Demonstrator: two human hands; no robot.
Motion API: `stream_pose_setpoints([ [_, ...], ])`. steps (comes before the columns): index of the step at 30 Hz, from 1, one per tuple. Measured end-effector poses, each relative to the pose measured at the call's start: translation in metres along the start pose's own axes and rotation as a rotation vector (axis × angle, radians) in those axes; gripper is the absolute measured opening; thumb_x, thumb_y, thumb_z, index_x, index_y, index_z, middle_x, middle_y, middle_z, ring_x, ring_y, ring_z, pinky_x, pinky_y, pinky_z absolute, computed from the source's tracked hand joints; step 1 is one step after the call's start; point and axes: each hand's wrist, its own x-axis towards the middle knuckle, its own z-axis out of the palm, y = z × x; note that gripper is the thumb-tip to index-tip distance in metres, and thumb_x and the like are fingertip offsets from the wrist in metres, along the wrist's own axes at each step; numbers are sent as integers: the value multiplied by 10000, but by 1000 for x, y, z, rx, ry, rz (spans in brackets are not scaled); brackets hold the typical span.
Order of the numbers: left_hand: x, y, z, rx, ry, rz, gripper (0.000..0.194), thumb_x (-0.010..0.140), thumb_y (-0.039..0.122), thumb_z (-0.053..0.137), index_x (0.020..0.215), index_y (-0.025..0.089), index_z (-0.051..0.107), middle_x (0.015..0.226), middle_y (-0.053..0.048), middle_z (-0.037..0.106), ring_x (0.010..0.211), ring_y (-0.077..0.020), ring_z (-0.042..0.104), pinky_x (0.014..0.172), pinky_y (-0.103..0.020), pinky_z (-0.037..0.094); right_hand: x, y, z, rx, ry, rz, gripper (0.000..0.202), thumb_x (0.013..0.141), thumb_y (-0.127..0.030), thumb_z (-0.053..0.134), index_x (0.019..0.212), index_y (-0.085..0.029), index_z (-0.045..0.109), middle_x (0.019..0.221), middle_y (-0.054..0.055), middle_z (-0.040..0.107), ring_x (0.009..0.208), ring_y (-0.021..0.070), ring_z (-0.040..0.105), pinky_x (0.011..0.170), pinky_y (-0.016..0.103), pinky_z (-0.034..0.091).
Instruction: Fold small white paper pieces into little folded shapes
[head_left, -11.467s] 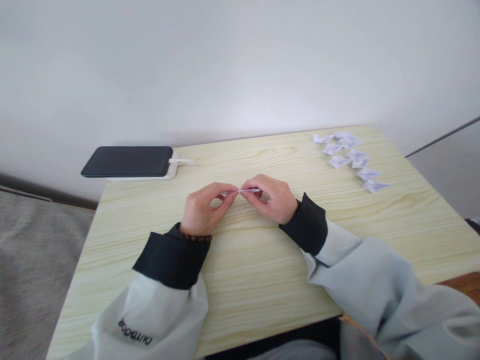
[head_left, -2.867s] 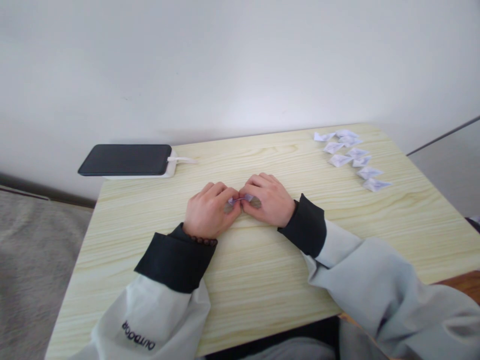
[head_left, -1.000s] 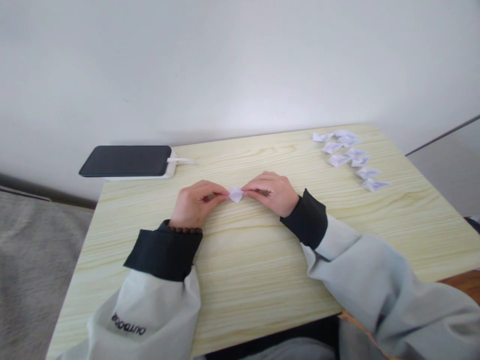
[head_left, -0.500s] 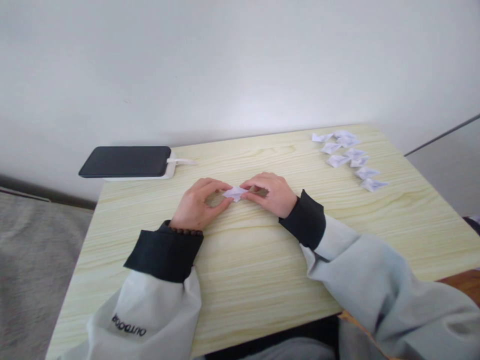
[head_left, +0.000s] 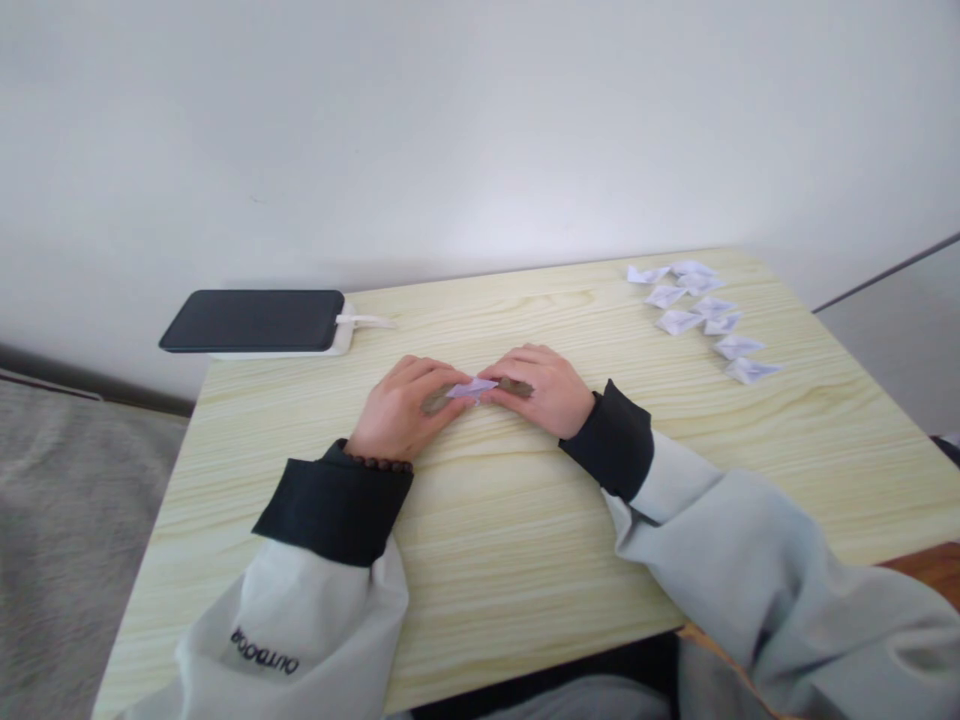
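A small white folded paper boat (head_left: 472, 388) is held just above or on the table, near its middle. My left hand (head_left: 401, 408) pinches its left end between thumb and fingers. From the other side, my right hand (head_left: 546, 388) closes thumb and fingers on its right end. The fingertips cover parts of both ends. At the right back, several similar folded paper boats (head_left: 679, 321) lie loosely grouped on the wood-grain table (head_left: 517, 540).
A dark phone (head_left: 255, 320) rests on a white block (head_left: 341, 338) at the back left, with a white cable (head_left: 371, 321) plugged in. A white wall (head_left: 480, 140) rises behind the table. Grey fabric (head_left: 67, 540) lies beyond the left edge.
The fingers of both hands have drawn slightly closer together on the paper boat, and it looks narrower and a little tilted. The left hand has shifted slightly right.
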Motion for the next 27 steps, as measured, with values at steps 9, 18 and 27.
stream_pose_setpoints([
  [9,0,-3,-8,-186,-7,-213,283,713,390,678,955,243,684,899,-11,706,656,-128,571,572,-232,430,1,-2,-7,309,106,268,191,829,-324,586,833,-176,707,774,19,713,600,99,588,590,221,453],
  [18,-1,-5,-1,-419,31,-354,250,680,402,698,844,213,704,774,-24,705,658,-160,600,577,-266,471,-1,-1,-9,533,99,318,285,860,-361,521,939,-147,692,765,45,712,651,110,617,592,220,483],
  [27,2,-1,-10,-610,1,-430,367,646,483,714,850,179,686,721,-40,723,684,-171,669,668,-281,537,-1,-4,-9,393,131,323,203,833,-308,555,853,-157,689,739,21,694,590,97,567,549,211,442],
])
